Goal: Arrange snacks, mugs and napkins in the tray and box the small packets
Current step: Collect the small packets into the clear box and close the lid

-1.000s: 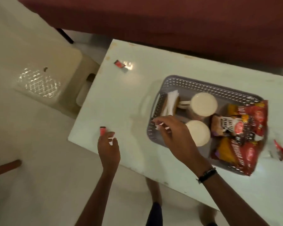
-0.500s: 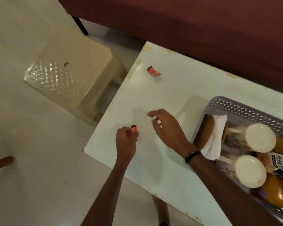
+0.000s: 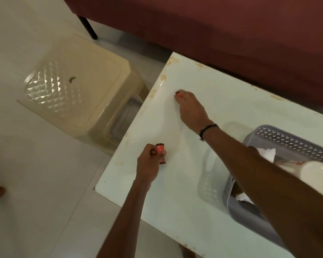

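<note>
Head view: two red packets, left hand (image 3: 148, 165) grip holds one (image 3: 161, 153), right hand (image 3: 189, 108) pinches other (image 3: 178, 93).

red packet in the left hand (image 3: 161, 153): print too blurred to read
red packet under the right hand (image 3: 178, 94): mostly hidden by the fingers, nothing readable
white mug in the grey tray (image 3: 317, 174): a faint red mark on its side, too small and blurred to make out
grey tray (image 3: 280, 136): no lettering can be read
white table (image 3: 175, 192): no lettering can be read
</note>
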